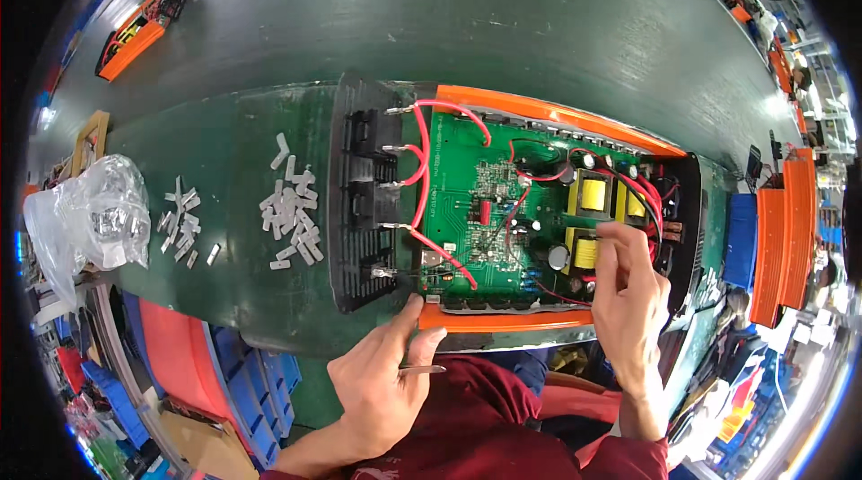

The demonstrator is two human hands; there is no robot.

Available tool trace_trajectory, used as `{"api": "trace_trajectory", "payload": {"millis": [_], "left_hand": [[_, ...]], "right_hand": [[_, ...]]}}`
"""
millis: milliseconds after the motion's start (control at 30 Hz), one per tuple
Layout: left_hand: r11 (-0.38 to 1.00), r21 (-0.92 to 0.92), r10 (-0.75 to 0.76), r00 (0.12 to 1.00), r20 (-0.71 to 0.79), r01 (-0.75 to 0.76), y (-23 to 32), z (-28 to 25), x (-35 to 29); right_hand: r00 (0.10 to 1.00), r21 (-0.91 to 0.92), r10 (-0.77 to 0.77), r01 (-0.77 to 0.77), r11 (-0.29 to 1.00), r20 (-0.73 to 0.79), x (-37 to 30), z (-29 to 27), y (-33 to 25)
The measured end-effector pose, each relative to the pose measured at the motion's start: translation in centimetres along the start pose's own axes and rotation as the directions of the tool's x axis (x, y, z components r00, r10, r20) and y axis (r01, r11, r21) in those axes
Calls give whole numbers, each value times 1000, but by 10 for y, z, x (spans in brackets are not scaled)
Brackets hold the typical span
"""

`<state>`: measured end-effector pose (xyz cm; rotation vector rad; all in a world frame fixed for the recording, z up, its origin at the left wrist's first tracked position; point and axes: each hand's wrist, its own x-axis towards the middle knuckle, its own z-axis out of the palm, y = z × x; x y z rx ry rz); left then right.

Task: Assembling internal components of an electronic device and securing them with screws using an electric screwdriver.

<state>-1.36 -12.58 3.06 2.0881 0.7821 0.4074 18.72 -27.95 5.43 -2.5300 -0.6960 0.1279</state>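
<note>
An open power inverter lies before me, its green circuit board (458,175) set in an orange metal case (539,107). A black slotted end panel (359,202) stands at its left, with red wires (424,166) running from its terminals to the board. My left hand (382,381) is at the near left corner, index fingertip by the board's edge; a thin, pointed metal tool (422,369) sticks out from under the thumb, its kind unclear. Over the near right part, my right hand (628,300) has curled fingers beside a yellow transformer (586,254); anything between them is hidden.
Small pale sleeve-like pieces (292,215) lie in piles left of the panel. Beyond them is a clear plastic bag (94,215). Another orange-cased unit (139,40) sits at the far left. Orange cases (784,237) and a blue bin (742,237) stand at the right.
</note>
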Motion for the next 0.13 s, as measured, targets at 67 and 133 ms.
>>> {"api": "trace_trajectory", "payload": {"millis": [67, 133], "left_hand": [[998, 36, 47, 999, -16, -47, 0, 2, 2], [996, 82, 41, 999, 6, -42, 2, -1, -1]], "right_hand": [[999, -42, 21, -19, 999, 41, 1, -5, -5], [999, 4, 28, -28, 1000, -30, 1, 7, 6]]}}
